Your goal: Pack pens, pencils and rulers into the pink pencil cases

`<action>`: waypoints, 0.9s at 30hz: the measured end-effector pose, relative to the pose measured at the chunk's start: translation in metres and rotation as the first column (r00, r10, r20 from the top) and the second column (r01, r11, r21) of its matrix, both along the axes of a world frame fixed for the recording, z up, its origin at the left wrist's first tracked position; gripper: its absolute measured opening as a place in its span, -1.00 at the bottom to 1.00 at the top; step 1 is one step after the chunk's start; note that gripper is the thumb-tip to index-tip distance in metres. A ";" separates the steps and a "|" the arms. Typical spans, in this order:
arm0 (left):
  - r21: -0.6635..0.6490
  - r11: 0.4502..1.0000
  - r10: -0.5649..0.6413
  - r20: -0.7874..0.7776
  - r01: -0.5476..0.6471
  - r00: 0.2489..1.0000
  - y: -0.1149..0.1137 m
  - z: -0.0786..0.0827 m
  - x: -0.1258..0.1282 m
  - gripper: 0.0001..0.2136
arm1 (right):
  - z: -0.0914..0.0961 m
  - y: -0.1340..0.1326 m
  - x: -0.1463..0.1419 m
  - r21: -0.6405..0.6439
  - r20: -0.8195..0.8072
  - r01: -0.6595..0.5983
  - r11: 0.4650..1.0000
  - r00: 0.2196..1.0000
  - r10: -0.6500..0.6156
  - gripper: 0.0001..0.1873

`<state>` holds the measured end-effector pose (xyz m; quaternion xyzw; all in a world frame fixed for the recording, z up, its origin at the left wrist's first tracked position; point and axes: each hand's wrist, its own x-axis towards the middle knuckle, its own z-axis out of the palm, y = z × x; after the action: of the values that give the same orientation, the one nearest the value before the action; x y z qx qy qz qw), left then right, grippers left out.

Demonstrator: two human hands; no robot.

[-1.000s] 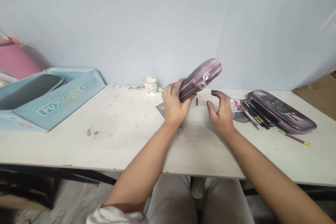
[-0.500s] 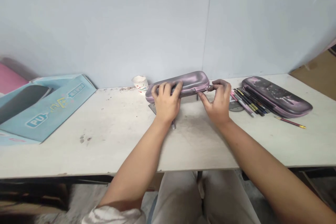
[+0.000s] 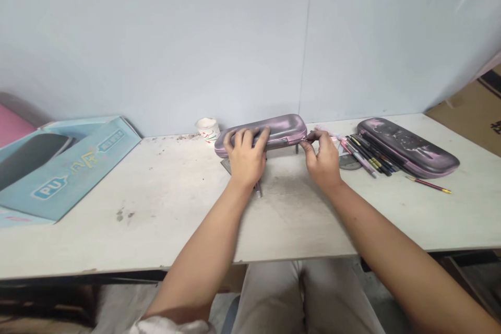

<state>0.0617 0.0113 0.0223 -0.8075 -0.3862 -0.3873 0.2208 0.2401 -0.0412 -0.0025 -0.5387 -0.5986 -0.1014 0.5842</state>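
A dark purple, shiny pencil case (image 3: 279, 126) lies near the wall, its front edge lifted above things beneath it. My left hand (image 3: 246, 159) grips its front left part, fingers over the lid. At the case's right end, my right hand (image 3: 323, 159) has thumb and forefinger pinched together on the zipper pull (image 3: 304, 140). The zip appears closed along the visible front edge. Under the case, the ends of a pen (image 3: 258, 191) and a dark flat piece (image 3: 226, 166) stick out; the rest of them is hidden.
To the right lie several pens and pencils (image 3: 368, 155), a clear protractor (image 3: 349, 163), a second dark pencil case (image 3: 410, 147) and a red pencil (image 3: 428, 184). A paper cup (image 3: 208, 129) stands by the wall. A blue box (image 3: 84, 164) holding a dark case is at left.
My right thumb and forefinger have come together on the zipper pull at the case's right end. My left hand keeps its hold, and the view has shifted slightly.
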 end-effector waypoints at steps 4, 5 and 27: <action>-0.012 1.000 0.006 0.014 -0.006 1.000 0.001 0.001 -0.002 -0.58 | 0.006 -0.002 0.007 -0.006 0.092 0.014 1.000 0.996 -0.014 -0.88; -0.016 1.000 0.005 0.015 -0.005 1.000 0.001 0.001 -0.002 -0.58 | 0.008 -0.002 0.009 -0.009 0.129 0.019 1.000 0.991 -0.017 -0.88; -0.186 0.539 -0.297 0.871 0.821 0.392 -0.015 0.011 0.017 -0.54 | -0.002 0.015 0.034 -0.300 -0.184 -0.251 0.920 0.962 0.203 -0.88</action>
<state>0.0792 -0.0038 0.0329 -0.6722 -0.2199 -0.5931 -0.3848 0.2736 -0.0263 -0.0041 -0.5593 -0.6202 0.1064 0.5396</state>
